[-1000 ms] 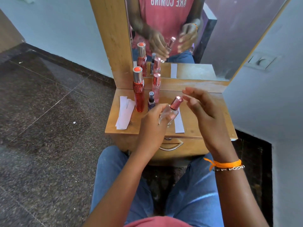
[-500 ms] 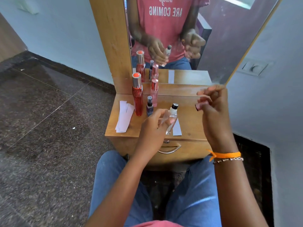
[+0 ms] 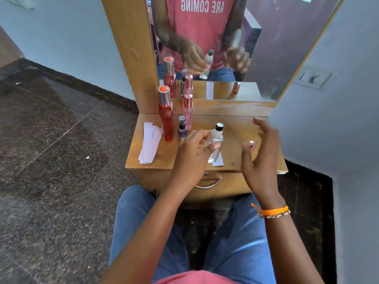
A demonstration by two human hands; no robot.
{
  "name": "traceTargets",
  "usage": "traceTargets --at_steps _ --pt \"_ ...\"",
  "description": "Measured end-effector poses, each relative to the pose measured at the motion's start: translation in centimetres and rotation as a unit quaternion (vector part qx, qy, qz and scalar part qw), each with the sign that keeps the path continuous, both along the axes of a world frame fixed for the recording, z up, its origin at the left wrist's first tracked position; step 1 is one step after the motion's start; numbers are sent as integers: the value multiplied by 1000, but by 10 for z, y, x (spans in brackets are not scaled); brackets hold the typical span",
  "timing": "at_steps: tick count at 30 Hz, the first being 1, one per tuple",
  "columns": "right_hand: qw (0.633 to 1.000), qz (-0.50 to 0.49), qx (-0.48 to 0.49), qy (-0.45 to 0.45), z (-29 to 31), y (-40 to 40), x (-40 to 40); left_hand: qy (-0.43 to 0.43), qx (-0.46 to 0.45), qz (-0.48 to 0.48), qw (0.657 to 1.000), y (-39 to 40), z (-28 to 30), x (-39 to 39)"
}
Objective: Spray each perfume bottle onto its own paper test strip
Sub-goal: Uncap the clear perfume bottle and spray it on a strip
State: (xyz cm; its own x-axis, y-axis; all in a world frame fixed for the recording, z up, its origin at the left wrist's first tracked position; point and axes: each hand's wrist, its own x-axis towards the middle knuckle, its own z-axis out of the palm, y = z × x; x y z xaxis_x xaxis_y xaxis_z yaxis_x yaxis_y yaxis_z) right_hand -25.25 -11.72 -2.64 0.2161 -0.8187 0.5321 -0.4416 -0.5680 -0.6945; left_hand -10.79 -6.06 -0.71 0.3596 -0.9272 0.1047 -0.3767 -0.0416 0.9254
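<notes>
A wooden dresser (image 3: 235,128) with a mirror (image 3: 266,48) is standing against pale blue walls (image 3: 71,37), daylight falling across the dark speckled floor (image 3: 51,160).

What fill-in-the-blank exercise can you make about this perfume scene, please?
1. The left hand holds the clear bottle above a paper ____.
2. The pink cap stands on the ____.
3. The right hand holds ____.
4. The tallest bottle is ____ in colour.

Missing words: strip; table; nothing; red
</notes>
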Motion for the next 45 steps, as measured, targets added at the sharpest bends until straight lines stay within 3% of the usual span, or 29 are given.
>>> traceTargets --at_steps 3,8,11,15,19,30,34,39,42,45 --pt "971 182 145 -60 5 11 8 65 -5 -23 998 -5 3 -2" --pt "975 127 170 -71 -3 10 13 62 -4 -30 998 -19 4 -8" --pt "982 105 145 -54 -9 7 2 -106 14 -7 994 -31 -2 -13" --pt "982 107 145 -52 -6 7 -5 -295 85 33 951 -48 -11 -20" --pt "976 132 159 -60 -2 8 -8 -351 178 65 917 -61 -16 -18" --pt "938 195 235 -164 2 7 -7 -285 59 83 953 -57 -18 -18" --pt "895 237 292 -239 3 8 -9 -117 49 88 988 -49 -9 -14" --pt "858 259 337 -289 3 12 -6 54 63 53 995 -35 0 -6" --pt "852 260 336 -307 4 14 -5 124 45 31 991 -26 3 -4" --pt "870 235 323 -288 7 15 -6 142 36 19 989 -20 5 -2"
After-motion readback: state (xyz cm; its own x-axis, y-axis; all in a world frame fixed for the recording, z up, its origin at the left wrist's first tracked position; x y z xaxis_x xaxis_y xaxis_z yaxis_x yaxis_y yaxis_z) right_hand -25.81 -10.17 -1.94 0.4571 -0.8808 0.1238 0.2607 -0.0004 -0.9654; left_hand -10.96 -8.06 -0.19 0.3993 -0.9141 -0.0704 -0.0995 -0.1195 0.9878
